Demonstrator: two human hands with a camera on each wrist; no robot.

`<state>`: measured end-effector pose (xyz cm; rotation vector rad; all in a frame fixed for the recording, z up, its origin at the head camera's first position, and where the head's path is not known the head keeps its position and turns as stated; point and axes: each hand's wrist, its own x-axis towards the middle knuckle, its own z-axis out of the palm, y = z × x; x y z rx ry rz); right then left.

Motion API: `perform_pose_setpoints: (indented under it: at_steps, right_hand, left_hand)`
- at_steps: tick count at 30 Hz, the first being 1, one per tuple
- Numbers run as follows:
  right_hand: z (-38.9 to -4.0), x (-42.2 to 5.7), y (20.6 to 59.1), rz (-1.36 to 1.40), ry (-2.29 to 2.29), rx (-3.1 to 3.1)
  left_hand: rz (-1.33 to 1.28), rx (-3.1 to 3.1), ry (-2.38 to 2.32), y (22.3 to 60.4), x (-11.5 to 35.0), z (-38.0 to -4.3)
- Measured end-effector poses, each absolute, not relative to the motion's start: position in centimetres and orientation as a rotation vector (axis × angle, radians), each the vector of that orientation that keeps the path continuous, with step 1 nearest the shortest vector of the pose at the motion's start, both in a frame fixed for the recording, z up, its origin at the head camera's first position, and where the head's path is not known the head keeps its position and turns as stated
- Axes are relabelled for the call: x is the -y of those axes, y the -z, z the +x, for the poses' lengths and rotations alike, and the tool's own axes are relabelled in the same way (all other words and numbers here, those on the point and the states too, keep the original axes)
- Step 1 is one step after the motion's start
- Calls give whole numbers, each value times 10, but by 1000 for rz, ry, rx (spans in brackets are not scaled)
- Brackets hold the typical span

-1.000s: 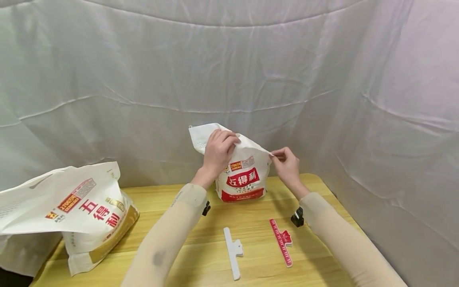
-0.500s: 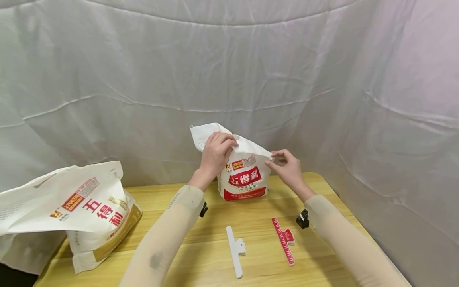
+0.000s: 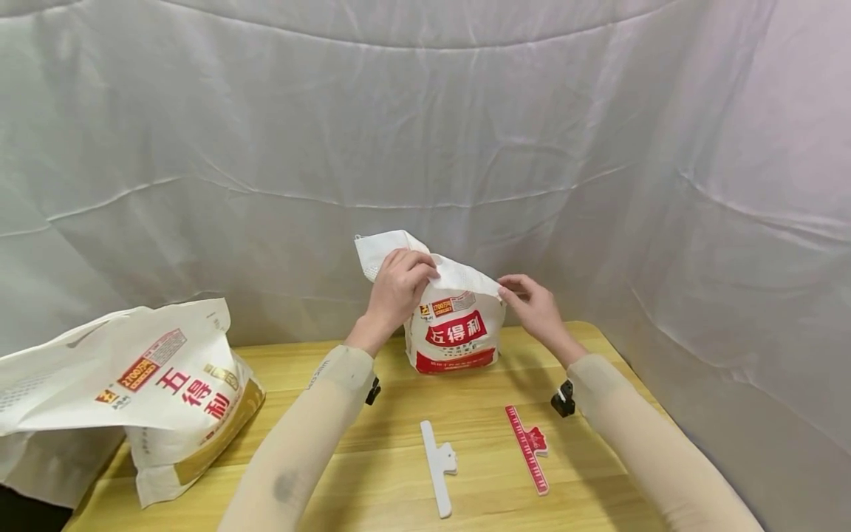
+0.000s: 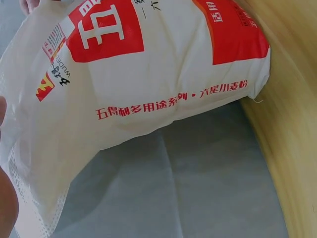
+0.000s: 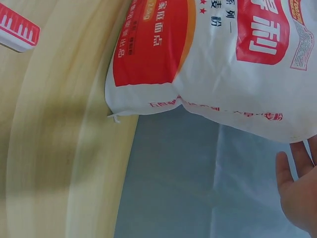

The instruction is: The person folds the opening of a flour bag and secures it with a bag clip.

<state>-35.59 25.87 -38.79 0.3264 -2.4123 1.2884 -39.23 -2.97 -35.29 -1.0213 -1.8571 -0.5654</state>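
A white flour bag [image 3: 459, 336] with red print stands upright near the table's back edge. Its top is folded over, with a white flap slanting down to the right and a loose corner sticking up at the left. My left hand [image 3: 401, 284] grips the folded top from the left, fingertips over the fold. At the right end of that fold, my right hand [image 3: 534, 304] pinches the edge between thumb and fingers. In the right wrist view, some fingers of the right hand [image 5: 302, 183] show at the bag's side.
A larger flour bag [image 3: 179, 399] with a brown base leans on the table at the left. A white bag clip [image 3: 436, 469] and a red bag clip [image 3: 528, 449] lie in front of the standing bag, between my forearms. Grey cloth [image 3: 425, 148] hangs behind the wooden table [image 3: 372, 451].
The right end of the bag's top has been turned down further toward the front. My right hand has loosened its pinch and taken the edge again; the left hand keeps its grip.
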Motion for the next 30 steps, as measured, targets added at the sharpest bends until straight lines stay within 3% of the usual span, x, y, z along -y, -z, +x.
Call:
perform_pose_setpoints:
  at_steps: [17,30]
  right_hand:
    - [-359,-246,384,228,-1327,2345]
    - [-361,-241,393,230,-1312,2333]
  left_hand:
    - [-1090,1838,607,347,28,-388]
    - [-825,2200,392,325,8,-380]
